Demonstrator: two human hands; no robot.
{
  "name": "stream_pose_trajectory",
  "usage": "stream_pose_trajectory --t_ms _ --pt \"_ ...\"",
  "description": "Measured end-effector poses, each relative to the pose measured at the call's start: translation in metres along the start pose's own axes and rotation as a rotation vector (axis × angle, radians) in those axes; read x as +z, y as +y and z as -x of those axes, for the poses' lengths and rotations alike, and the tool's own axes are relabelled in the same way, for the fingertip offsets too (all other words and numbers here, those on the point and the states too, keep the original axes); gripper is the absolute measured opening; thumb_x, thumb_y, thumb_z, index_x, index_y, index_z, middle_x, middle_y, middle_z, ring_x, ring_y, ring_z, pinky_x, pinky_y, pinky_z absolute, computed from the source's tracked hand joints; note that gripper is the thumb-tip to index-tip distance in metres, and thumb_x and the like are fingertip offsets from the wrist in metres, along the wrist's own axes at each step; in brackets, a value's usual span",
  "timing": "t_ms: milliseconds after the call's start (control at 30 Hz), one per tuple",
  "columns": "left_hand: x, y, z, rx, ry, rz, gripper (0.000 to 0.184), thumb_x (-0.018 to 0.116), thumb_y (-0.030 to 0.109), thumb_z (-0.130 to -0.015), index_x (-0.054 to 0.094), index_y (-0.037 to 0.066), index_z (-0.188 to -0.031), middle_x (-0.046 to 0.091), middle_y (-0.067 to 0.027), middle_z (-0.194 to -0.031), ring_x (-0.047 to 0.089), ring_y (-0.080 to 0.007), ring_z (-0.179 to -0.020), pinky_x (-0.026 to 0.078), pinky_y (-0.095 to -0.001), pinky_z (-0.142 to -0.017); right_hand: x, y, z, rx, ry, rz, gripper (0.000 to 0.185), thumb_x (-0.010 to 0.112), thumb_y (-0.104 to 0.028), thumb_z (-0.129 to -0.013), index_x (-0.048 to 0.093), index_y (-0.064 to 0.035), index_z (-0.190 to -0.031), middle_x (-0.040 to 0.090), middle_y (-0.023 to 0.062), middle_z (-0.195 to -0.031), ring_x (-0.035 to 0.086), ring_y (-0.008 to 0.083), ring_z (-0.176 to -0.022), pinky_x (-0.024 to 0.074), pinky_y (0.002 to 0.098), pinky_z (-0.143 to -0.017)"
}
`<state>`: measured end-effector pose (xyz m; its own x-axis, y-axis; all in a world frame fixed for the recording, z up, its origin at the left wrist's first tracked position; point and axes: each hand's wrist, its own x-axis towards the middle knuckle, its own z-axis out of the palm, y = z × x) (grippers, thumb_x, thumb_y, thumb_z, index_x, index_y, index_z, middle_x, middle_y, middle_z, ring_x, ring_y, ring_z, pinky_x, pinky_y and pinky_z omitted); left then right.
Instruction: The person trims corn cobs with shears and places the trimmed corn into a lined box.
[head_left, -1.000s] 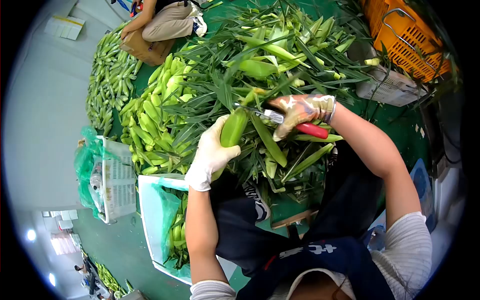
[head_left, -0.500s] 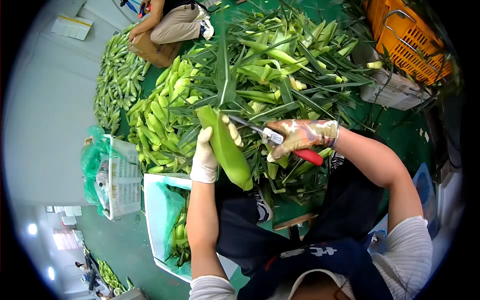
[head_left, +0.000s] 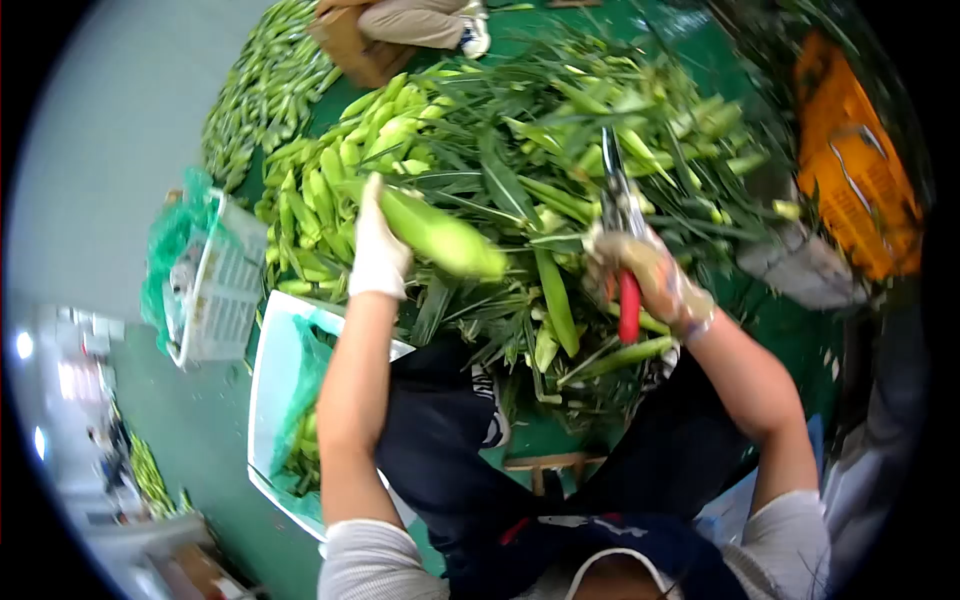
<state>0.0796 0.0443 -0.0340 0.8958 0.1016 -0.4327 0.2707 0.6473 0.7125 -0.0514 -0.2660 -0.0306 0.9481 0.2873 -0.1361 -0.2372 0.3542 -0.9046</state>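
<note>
light green corn ear [head_left: 445,236], red-handled shears [head_left: 622,213]

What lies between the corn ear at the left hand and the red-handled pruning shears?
In the head view, long green corn leaves show in the gap between the corn ear and the pruning shears, lying behind both.

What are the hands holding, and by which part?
The left hand holds a corn ear near one end; the right hand, red-handled pruners by the handles.
</note>
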Motion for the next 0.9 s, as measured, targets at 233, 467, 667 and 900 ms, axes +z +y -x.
stream_pose_trajectory --t_ms 233,467,667,900 --pt "-0.063 0.075 -0.192 0.291 0.066 0.148 0.06 0.015 0.055 -0.093 0.042 0.023 -0.137 0.042 -0.0028 -0.143 0.039 -0.0315 -0.129 0.028 -0.0562 -0.105 0.028 0.012 0.01 0.304 0.022 0.939 0.051 0.079 -0.035 -0.068 0.051 -0.0041 -0.098 0.059 0.0086 -0.085 0.056 0.0184 -0.077 0.0474 0.0324 -0.069" --pt "-0.118 0.111 -0.179 0.665 -0.674 0.235 0.038 0.05 0.023 -0.094 0.047 0.004 -0.127 0.054 -0.0175 -0.126 0.054 -0.0278 -0.11 0.044 -0.0358 -0.094 0.025 0.048 -0.004 0.386 0.118 0.684 0.034 0.073 -0.011 -0.068 0.049 -0.0055 -0.091 0.051 0.0003 -0.074 0.052 0.0118 -0.068 0.0455 0.0269 -0.064" --pt "-0.346 0.037 0.051 0.401 0.244 -1.185 0.025 0.057 0.025 -0.086 0.063 0.002 -0.077 0.064 -0.0077 -0.071 0.056 -0.0164 -0.061 0.045 -0.0283 -0.059 0.03 0.057 -0.012 0.405 0.257 0.756 0.028 0.068 -0.008 -0.076 0.052 -0.0053 -0.098 0.051 -0.0022 -0.078 0.05 0.01 -0.066 0.0429 0.0241 -0.062" --pt "-0.601 -0.056 0.234 -0.358 1.139 -2.081 0.032 0.065 0.015 -0.075 0.054 0.004 -0.102 0.056 -0.0153 -0.107 0.065 -0.0299 -0.089 0.051 -0.0394 -0.076 -0.01 0.098 -0.01 0.314 0.253 1.104 0.041 0.068 -0.014 -0.075 0.053 -0.0017 -0.111 0.057 0.0031 -0.088 0.055 0.0152 -0.077 0.0454 0.0287 -0.071"
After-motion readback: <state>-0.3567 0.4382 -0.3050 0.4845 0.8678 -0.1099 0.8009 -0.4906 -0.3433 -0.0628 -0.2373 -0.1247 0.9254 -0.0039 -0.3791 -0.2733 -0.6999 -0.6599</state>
